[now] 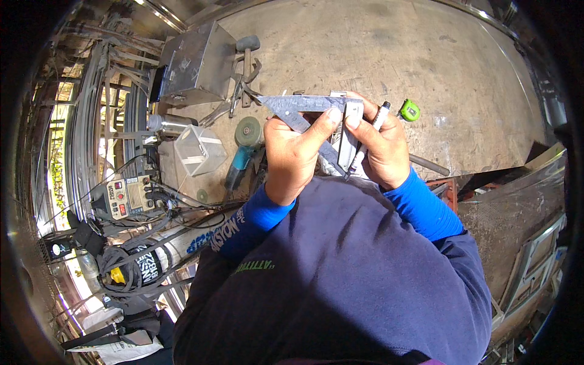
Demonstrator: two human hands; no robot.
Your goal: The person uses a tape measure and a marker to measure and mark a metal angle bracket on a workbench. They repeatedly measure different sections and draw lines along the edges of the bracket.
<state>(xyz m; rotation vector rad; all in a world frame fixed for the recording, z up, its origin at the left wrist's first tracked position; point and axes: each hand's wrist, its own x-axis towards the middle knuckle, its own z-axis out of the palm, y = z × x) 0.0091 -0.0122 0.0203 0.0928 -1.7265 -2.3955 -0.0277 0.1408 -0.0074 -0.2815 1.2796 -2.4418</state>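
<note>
Both my hands hold a grey metal square (304, 103) above the near side of the workbench. It has a marked straight blade across the top, a slanting bar and a pale upright leg. My left hand (287, 149) is closed on the slanting side, its thumb pressed on the blade. My right hand (389, 149) pinches the upright leg at the corner. A white marker with a dark tip (381, 115) runs through the right hand's fingers. Just beyond that hand lies a green tape measure (410, 110). My fingers hide part of the square.
Left of my hands an angle grinder (241, 152) rests on the workbench (377, 48) near a clear plastic container (193, 149). Farther back are a mallet (247, 45), several pliers-like tools and a metal box (198, 64). A welding machine (125, 198), cables and a cylinder (182, 246) stand at left.
</note>
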